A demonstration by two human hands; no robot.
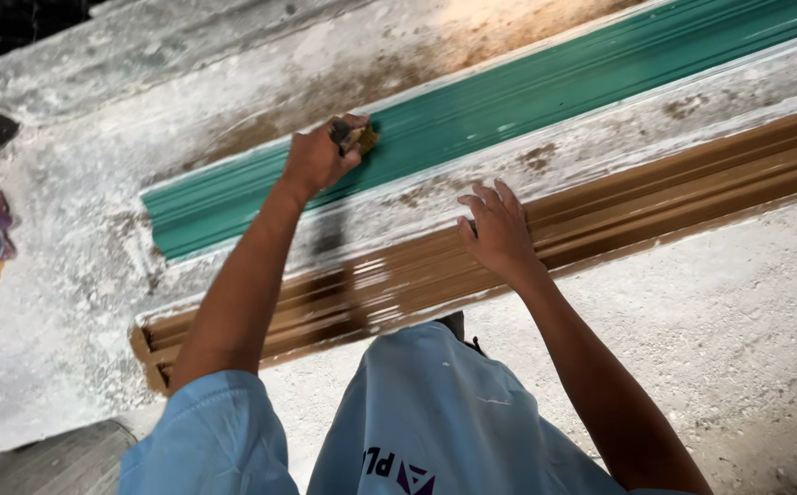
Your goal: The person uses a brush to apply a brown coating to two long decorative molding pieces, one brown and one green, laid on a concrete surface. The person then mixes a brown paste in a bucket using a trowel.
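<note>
Left hand (318, 158) gripped small pad (359, 137) against green moulding (527, 101), frame centre — right hand (499, 234) lay open, fingers spread, on brown moulding (655, 197) just below.

I wear a light blue short-sleeved shirt with a dark and purple printed mark on its front; my forearms and hands are bare.
</note>
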